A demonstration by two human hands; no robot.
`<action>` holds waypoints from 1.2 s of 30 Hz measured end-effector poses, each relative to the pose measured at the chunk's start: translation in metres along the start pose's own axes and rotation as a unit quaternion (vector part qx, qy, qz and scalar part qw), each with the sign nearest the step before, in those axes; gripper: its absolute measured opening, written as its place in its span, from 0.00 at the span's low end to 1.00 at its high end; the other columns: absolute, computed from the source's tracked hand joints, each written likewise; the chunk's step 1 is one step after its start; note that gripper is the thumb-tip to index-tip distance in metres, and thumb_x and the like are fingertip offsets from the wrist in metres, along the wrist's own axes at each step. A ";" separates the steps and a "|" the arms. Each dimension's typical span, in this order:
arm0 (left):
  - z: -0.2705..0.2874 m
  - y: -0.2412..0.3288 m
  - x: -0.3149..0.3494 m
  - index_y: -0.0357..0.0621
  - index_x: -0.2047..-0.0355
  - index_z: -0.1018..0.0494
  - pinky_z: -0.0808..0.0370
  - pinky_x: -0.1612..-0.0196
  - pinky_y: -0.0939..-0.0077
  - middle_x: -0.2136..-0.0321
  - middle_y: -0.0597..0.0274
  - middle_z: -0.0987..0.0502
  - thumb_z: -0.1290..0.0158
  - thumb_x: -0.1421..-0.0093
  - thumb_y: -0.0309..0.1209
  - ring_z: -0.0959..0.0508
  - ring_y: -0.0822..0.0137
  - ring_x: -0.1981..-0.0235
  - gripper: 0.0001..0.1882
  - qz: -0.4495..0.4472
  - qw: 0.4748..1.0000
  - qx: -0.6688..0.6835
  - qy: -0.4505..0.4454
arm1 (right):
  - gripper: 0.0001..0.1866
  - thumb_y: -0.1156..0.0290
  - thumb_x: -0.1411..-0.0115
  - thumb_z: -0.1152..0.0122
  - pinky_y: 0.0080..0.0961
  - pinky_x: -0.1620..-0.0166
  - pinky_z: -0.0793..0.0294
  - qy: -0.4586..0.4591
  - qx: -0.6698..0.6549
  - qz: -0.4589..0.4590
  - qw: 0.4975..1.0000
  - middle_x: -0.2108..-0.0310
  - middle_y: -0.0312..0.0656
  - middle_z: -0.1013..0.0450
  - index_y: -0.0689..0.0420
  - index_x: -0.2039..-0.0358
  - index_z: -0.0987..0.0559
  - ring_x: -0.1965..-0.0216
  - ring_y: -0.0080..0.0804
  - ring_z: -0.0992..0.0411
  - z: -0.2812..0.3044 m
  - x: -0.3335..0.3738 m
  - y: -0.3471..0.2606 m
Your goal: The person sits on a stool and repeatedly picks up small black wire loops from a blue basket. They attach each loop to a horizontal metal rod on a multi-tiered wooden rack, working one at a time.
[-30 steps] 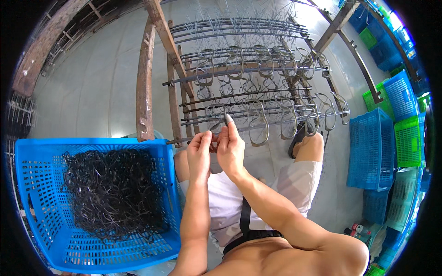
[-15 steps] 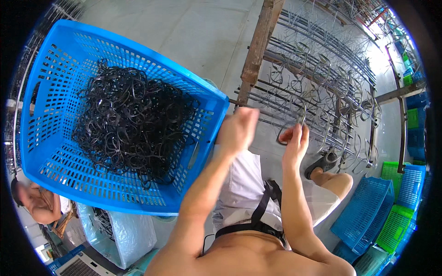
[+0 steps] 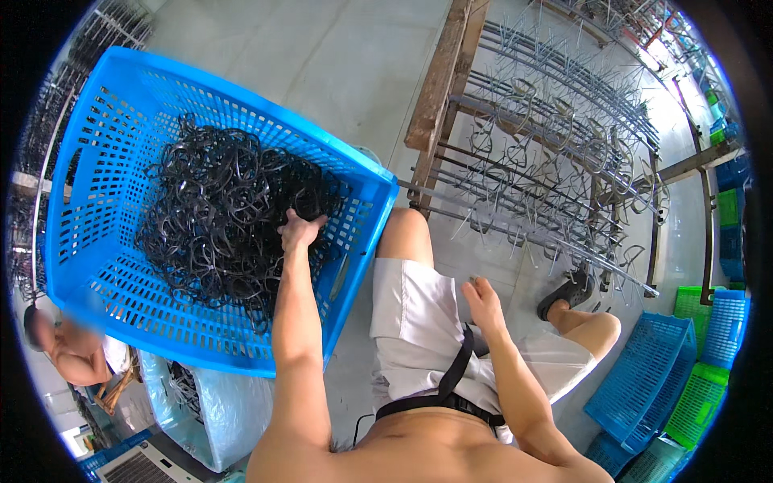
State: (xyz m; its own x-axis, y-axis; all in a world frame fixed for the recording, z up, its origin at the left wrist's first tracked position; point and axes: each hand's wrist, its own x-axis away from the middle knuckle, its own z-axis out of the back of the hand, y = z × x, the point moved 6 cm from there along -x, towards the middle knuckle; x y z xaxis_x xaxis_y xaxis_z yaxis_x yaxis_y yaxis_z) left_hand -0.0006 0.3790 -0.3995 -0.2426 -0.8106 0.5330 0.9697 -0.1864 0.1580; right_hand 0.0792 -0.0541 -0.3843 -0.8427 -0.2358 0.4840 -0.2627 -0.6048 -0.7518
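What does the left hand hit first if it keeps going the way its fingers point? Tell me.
The left hand points up and away into the blue basket. Its fingertips are already at the heap of black rings, so the heap comes first, and the basket's far wall lies beyond it. Depth is hard to judge.

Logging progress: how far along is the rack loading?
Done: dark loops already hang on many prongs of the wire rack. In hand: the left hand is down in the pile of black loops in the blue basket; the right hand rests empty over the lap. Left: the basket pile looks large.
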 end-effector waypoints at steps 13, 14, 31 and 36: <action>0.072 -0.042 0.037 0.43 0.77 0.35 0.36 0.72 0.77 0.80 0.72 0.34 0.38 0.54 0.32 0.35 0.74 0.78 0.14 -0.156 0.899 0.388 0.127 | 0.21 0.60 0.44 0.45 0.31 0.61 0.29 -0.187 0.046 0.088 0.977 0.71 0.52 0.25 0.64 0.58 0.26 0.67 0.45 0.26 -0.024 0.046 -0.052; 0.087 -0.049 0.045 0.42 0.77 0.35 0.36 0.72 0.77 0.80 0.70 0.34 0.38 0.53 0.31 0.35 0.73 0.78 0.14 -0.192 0.892 0.357 0.202 | 0.20 0.60 0.44 0.45 0.31 0.61 0.29 -0.188 0.043 0.112 0.975 0.71 0.51 0.25 0.64 0.58 0.26 0.67 0.45 0.26 -0.027 0.047 -0.064; 0.059 -0.009 0.158 0.39 0.56 0.40 0.31 0.62 0.67 0.69 0.55 0.34 0.40 0.54 0.22 0.30 0.60 0.67 0.26 -0.416 0.810 0.262 0.319 | 0.29 0.49 0.38 0.55 0.36 0.63 0.27 -0.303 -0.529 -0.186 0.771 0.57 0.46 0.35 0.49 0.42 0.45 0.61 0.39 0.31 -0.177 -0.019 -0.170; 0.062 -0.016 0.147 0.43 0.49 0.44 0.34 0.58 0.77 0.65 0.64 0.35 0.43 0.51 0.19 0.34 0.70 0.65 0.30 -0.408 0.822 0.370 0.143 | 0.30 0.51 0.37 0.54 0.31 0.68 0.29 -0.375 -0.439 -0.118 0.808 0.63 0.46 0.28 0.54 0.41 0.45 0.68 0.37 0.28 -0.165 -0.008 -0.176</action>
State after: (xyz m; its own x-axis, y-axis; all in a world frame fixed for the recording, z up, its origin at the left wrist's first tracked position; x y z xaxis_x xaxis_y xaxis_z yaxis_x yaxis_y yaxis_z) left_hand -0.0530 0.2975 -0.2722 -0.6844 -0.7007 -0.2018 0.1790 -0.4298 0.8850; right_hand 0.0552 0.1795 -0.3297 -0.2848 -0.7861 0.5485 -0.8844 -0.0052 -0.4667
